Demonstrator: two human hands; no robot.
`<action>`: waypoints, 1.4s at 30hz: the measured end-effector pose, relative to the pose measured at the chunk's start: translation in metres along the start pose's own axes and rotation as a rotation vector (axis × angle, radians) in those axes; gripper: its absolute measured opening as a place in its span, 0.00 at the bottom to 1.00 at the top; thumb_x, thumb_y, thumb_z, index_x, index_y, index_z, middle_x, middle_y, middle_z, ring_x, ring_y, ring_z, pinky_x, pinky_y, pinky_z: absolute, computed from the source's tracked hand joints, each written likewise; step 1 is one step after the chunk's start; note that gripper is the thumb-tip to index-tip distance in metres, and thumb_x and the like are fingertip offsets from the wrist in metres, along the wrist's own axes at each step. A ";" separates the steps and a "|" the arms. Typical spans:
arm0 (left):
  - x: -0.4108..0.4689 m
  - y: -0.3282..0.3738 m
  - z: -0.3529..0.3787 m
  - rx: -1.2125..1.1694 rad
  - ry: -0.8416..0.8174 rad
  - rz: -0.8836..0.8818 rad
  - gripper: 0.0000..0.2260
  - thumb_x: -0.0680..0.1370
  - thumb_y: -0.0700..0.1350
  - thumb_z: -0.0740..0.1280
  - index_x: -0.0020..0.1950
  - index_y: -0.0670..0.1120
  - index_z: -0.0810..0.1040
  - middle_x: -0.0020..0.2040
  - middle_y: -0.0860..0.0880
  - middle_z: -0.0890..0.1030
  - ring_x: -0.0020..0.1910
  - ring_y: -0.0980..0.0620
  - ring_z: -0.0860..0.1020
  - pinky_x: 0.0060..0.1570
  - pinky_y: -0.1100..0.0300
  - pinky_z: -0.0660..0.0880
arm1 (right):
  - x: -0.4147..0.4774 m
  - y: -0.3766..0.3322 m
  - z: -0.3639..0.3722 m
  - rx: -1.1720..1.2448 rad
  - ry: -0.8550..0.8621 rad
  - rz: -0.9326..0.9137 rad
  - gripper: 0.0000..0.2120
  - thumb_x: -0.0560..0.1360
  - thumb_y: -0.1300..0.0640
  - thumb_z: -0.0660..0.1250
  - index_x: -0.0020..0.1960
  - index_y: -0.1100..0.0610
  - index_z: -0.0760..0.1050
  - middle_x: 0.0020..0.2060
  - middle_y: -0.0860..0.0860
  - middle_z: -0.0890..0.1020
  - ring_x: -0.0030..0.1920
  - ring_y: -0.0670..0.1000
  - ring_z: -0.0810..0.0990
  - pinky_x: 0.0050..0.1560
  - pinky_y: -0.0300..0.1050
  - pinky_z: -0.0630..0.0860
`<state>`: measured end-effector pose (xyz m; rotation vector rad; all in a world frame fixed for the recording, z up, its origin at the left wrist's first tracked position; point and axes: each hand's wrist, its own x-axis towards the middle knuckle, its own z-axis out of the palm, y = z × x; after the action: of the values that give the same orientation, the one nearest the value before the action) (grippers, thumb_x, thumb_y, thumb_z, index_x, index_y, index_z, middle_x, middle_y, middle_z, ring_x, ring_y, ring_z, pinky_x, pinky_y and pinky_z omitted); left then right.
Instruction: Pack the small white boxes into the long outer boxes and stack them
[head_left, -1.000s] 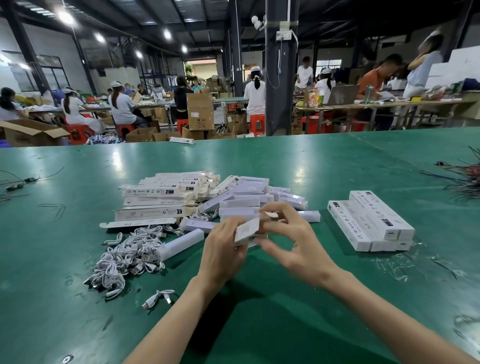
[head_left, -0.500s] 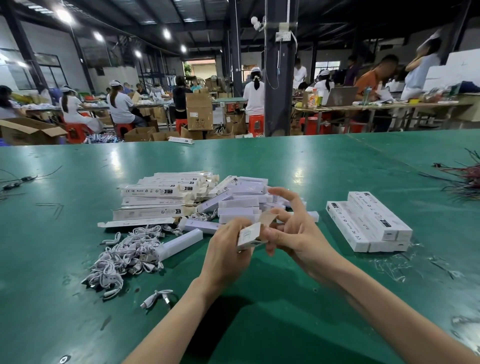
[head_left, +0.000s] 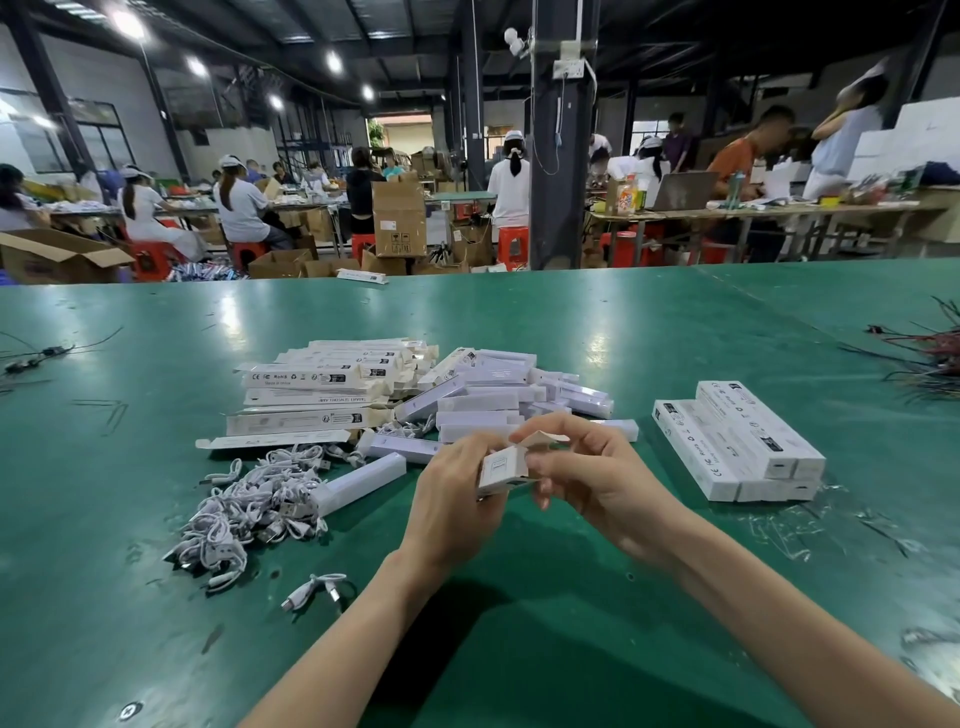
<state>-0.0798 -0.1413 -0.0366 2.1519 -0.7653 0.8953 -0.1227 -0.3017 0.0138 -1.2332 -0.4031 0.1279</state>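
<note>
Holding long outer box (head_left: 501, 470) end-on, L hand (head_left: 457, 504) fingers curled round it, R hand (head_left: 602, 483) fingers pinching open flap (head_left: 543, 440).

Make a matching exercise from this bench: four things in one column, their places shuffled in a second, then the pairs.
Things
1. cable pile
2. packed stack
3. held box
4. red wires

Places
A. far right edge of the table
B. gripped by left hand and right hand
C. left of the hands
D. close on the right of the hands

Pairs: 1-C, 2-D, 3-B, 4-A
</note>
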 end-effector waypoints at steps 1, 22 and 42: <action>0.000 -0.001 0.000 0.008 -0.006 -0.002 0.09 0.68 0.34 0.68 0.48 0.40 0.77 0.39 0.46 0.80 0.37 0.52 0.73 0.36 0.67 0.60 | 0.000 -0.001 -0.001 0.018 -0.010 0.022 0.08 0.69 0.70 0.67 0.45 0.62 0.80 0.38 0.56 0.82 0.27 0.48 0.74 0.31 0.40 0.76; -0.002 0.004 0.006 -0.139 -0.002 -0.047 0.13 0.70 0.31 0.69 0.53 0.39 0.77 0.40 0.45 0.81 0.36 0.44 0.78 0.34 0.47 0.75 | -0.001 -0.001 0.003 0.180 -0.079 0.040 0.09 0.65 0.59 0.72 0.45 0.56 0.84 0.36 0.54 0.81 0.29 0.46 0.74 0.29 0.37 0.73; 0.000 0.001 0.007 -0.119 0.044 -0.113 0.13 0.68 0.31 0.66 0.50 0.42 0.76 0.39 0.48 0.79 0.35 0.51 0.74 0.34 0.61 0.70 | -0.005 0.014 0.009 -0.339 0.273 -0.380 0.09 0.66 0.60 0.73 0.40 0.60 0.74 0.31 0.56 0.78 0.31 0.54 0.80 0.39 0.41 0.79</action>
<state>-0.0782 -0.1474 -0.0396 2.0430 -0.6515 0.8157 -0.1288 -0.2904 0.0025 -1.4591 -0.4233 -0.4459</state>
